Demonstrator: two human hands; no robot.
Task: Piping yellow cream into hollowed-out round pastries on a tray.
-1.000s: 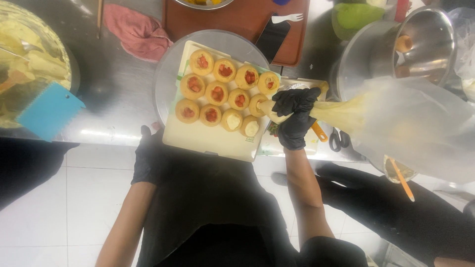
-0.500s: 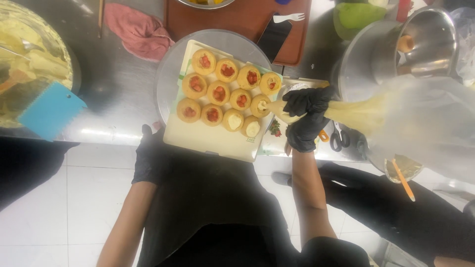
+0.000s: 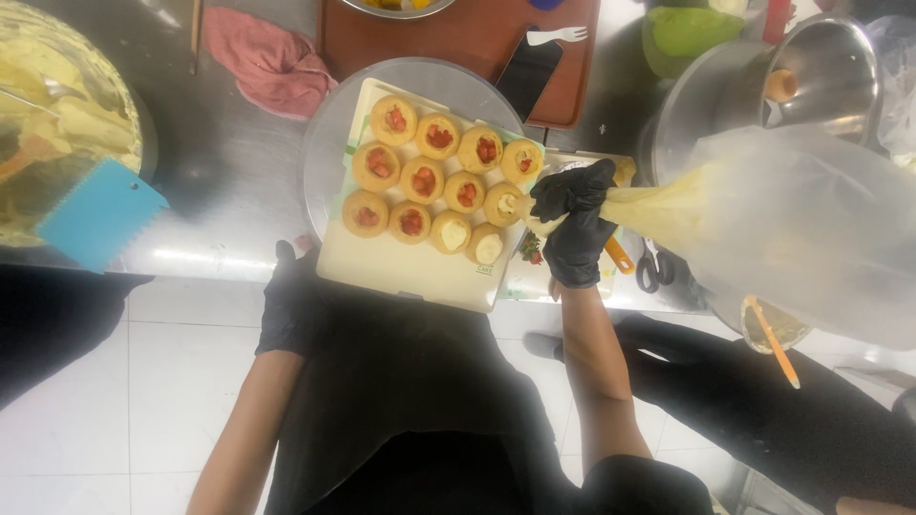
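My right hand (image 3: 572, 224), in a black glove, squeezes the narrow end of a large clear piping bag (image 3: 763, 219) of pale yellow cream. Its tip is over a small round pastry (image 3: 504, 203) at the right edge of a cream board (image 3: 401, 267). The board carries several pastry shells; most show red filling, three near the front right are topped with cream. My left hand (image 3: 291, 300), also gloved, rests at the board's front left corner on the steel table edge. The board sits on a round turntable (image 3: 329, 133).
A big bowl of cream (image 3: 57, 124) with a blue toothed scraper (image 3: 100, 215) stands left. A pink cloth (image 3: 267, 57), a brown cutting board (image 3: 468, 38) with a phone (image 3: 530, 72), steel pots (image 3: 811, 76) and scissors (image 3: 654, 267) lie behind and right.
The right hand and bag tip have shifted slightly from the front pastries up to the one at the right edge of the middle row. The left hand has stayed at the board's corner.
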